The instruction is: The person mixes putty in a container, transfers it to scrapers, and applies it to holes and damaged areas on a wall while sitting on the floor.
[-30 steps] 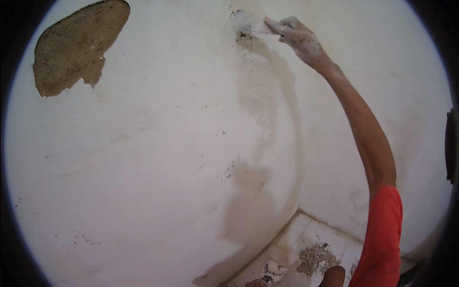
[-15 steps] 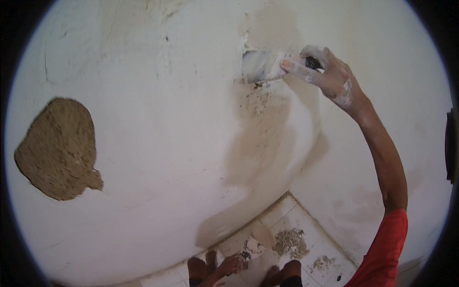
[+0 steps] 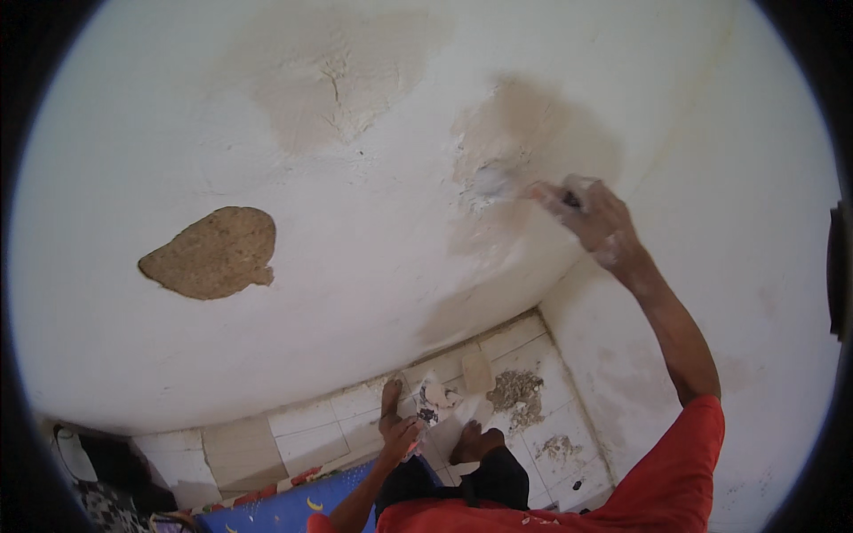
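My right hand [image 3: 595, 218], dusted with white, is closed round the dark handle of a putty knife, its thumb side toward the wall. The knife's blade [image 3: 494, 182], blurred by motion, lies against or very close to the white wall, by a rough beige patch [image 3: 524, 111]. Low in front of my legs, my left hand [image 3: 404, 439] is closed on a flat tool bearing a lump of whitish putty [image 3: 438, 396]. That tool's exact kind is hard to make out.
A bare brown patch [image 3: 213, 253] shows where wall coating is gone. Plaster debris [image 3: 515, 397] lies on the tiled floor [image 3: 306, 440] near the corner. A blue patterned mat or mattress [image 3: 293, 508] is behind me at left. My foot [image 3: 391, 393] stands near the wall.
The view has shifted, showing more floor, my lap and the blue item. My right hand and the putty knife appear lower in the picture, still at the beige patch. Both hands keep their holds.
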`<state>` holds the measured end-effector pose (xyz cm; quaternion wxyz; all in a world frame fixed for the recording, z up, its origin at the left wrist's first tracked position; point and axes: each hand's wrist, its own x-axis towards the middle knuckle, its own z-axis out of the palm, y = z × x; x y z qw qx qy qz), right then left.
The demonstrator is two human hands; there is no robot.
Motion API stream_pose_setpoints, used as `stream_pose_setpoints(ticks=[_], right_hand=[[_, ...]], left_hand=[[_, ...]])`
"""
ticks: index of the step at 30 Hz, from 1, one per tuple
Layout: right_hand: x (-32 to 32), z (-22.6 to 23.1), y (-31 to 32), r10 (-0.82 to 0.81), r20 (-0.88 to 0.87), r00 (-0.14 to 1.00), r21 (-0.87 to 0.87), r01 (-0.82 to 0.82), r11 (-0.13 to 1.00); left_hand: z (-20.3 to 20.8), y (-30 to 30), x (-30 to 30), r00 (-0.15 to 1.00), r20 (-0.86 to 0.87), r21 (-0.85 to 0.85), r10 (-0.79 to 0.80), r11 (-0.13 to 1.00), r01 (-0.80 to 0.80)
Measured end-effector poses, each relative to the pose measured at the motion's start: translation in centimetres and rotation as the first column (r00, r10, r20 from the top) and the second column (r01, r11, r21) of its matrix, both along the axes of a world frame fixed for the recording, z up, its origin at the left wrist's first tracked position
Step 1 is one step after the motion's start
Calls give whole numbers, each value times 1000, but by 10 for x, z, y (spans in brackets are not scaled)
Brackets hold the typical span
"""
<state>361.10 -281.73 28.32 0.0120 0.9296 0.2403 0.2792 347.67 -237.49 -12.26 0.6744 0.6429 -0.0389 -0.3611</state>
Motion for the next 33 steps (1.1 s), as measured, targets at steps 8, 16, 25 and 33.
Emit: stream_pose_setpoints(ticks=[8, 16, 25, 33], right_hand=[[17, 6, -11, -12, 158, 987, -151, 36, 988], [-103, 3, 27, -205, -95, 974, 163, 218, 962], [-183, -29, 118, -288, -395, 872, 194, 386, 902], [-175, -15, 138, -404, -458, 792, -3, 453, 891]], left_hand=[[74, -27, -28, 988, -69, -82, 138, 986, -143], [200, -41, 15, 977, 211, 152, 29, 986, -62], [302, -67, 54, 988, 152, -21, -14, 1000, 18], [313, -84, 64, 993, 121, -53, -2, 999, 8]])
